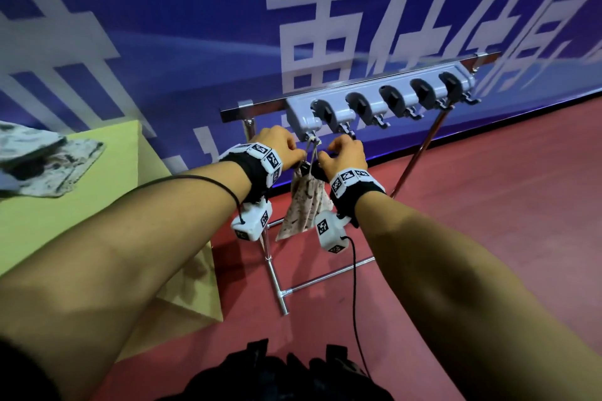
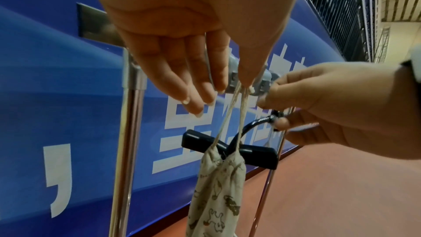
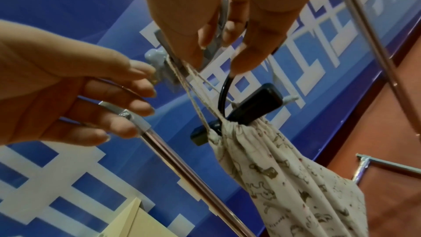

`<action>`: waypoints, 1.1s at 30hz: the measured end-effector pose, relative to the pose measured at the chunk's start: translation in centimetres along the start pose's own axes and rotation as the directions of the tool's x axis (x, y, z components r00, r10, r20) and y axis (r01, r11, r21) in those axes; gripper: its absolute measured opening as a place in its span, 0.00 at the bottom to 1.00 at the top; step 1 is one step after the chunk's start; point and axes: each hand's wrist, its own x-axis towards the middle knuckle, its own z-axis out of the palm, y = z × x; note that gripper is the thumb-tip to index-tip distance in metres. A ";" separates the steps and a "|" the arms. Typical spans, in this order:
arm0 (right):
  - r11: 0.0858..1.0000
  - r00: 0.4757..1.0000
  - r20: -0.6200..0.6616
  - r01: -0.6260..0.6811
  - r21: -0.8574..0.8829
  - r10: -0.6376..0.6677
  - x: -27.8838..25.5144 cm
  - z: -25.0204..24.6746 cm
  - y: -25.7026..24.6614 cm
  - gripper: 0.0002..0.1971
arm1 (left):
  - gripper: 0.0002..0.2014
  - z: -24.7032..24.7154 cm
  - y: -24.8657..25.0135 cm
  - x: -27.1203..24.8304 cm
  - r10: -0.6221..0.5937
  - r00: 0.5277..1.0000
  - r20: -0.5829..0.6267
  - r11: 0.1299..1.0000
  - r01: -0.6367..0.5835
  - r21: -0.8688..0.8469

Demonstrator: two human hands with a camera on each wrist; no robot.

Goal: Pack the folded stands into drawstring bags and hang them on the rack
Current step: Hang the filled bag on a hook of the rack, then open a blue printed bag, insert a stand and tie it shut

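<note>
A patterned drawstring bag (image 1: 303,205) (image 2: 216,195) (image 3: 296,177) hangs by its pale cords (image 2: 230,114) from the leftmost hook (image 1: 314,135) of the grey holder (image 1: 384,94) on the rack. The folded black stand (image 2: 257,154) (image 3: 252,104) pokes out of the bag's gathered mouth. My left hand (image 1: 294,153) (image 2: 233,84) is at the hook with straight fingers, its thumb tip touching the cords. My right hand (image 1: 329,155) (image 3: 218,57) pinches the stand's black strap (image 2: 255,123) just right of the hook.
Several bare hooks (image 1: 381,122) run rightward along the holder. The chrome frame's legs and crossbar (image 1: 277,277) stand on the red floor under the bag. A yellow-green table (image 1: 97,205) at left carries more patterned bags (image 1: 49,156). A blue banner wall is close behind.
</note>
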 end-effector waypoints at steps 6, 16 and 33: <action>1.000 0.999 -0.036 0.000 -0.023 -0.001 -5.8 2.6 -2.6 0.06 | 0.08 -3.7 -5.6 -4.1 0.028 0.995 -0.095 0.995 -0.037 -0.088; 0.977 0.971 0.143 0.204 -0.067 -0.193 -19.5 18.5 -19.7 0.10 | 0.08 -16.3 -27.7 -17.6 -0.088 0.958 -0.271 0.982 0.038 -0.185; 0.763 0.571 0.678 0.646 -0.023 -0.464 -35.3 50.6 -43.4 0.12 | 0.10 -29.4 -63.3 -35.5 -0.622 0.683 -0.384 0.781 0.500 -0.375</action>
